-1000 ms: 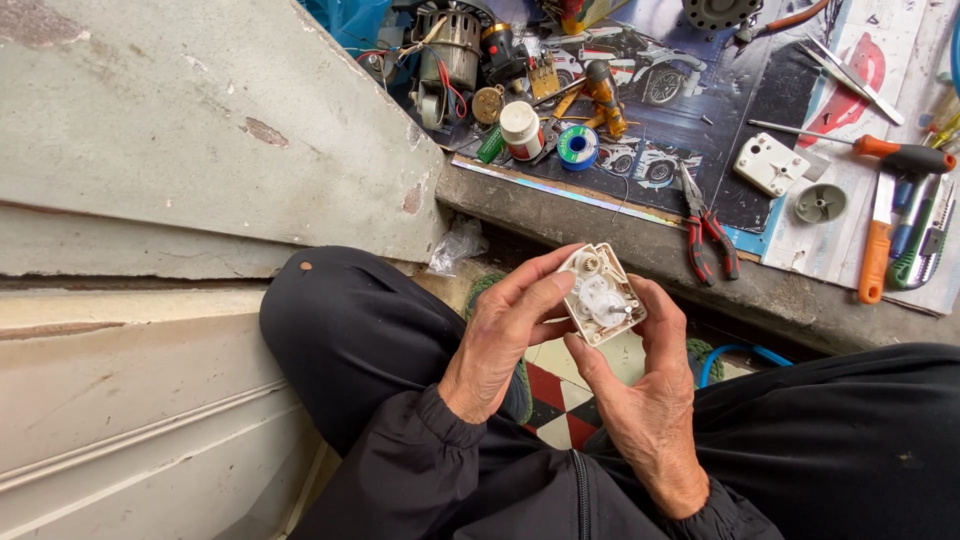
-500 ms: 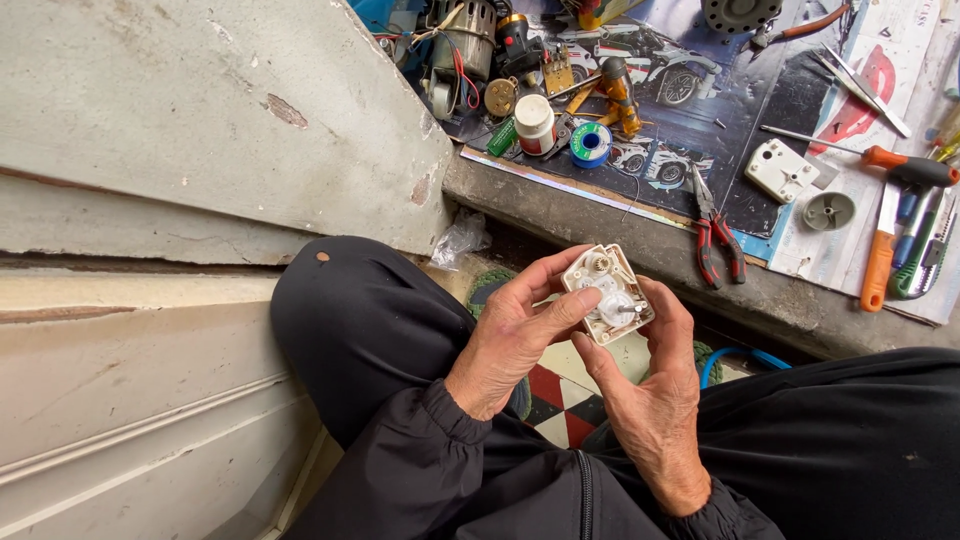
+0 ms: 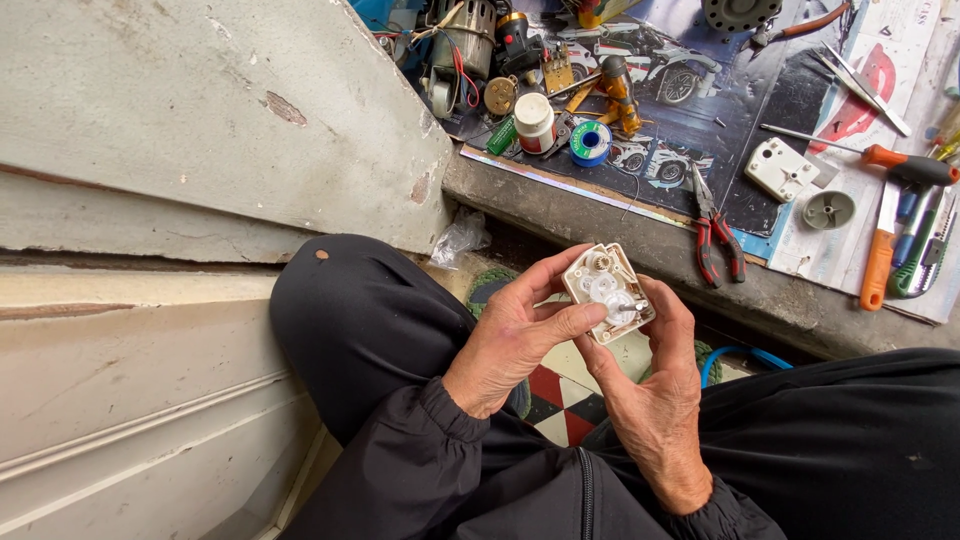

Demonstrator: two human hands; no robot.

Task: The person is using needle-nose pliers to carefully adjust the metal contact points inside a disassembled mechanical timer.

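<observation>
A small square cream plastic housing (image 3: 608,291) with white gears inside is held up over my lap, open side facing me. My left hand (image 3: 518,335) grips its left edge, thumb lying across the lower side. My right hand (image 3: 652,400) cups it from below and the right, fingers behind it. A matching cream cover plate (image 3: 781,169) lies on the poster-covered ledge (image 3: 600,205) beyond, with a round grey disc (image 3: 829,209) beside it.
Red-handled pliers (image 3: 716,236), an orange-handled screwdriver (image 3: 880,158), an orange-handled knife (image 3: 880,250), a blue solder spool (image 3: 590,141), a white jar (image 3: 535,121), a small motor (image 3: 462,40) with wires and other tools lie on the ledge. A pale plaster wall (image 3: 180,130) stands left. A tiled floor (image 3: 560,395) shows between my knees.
The view has shifted slightly. My hands hold the housing in much the same place, and its tilt has changed a little.
</observation>
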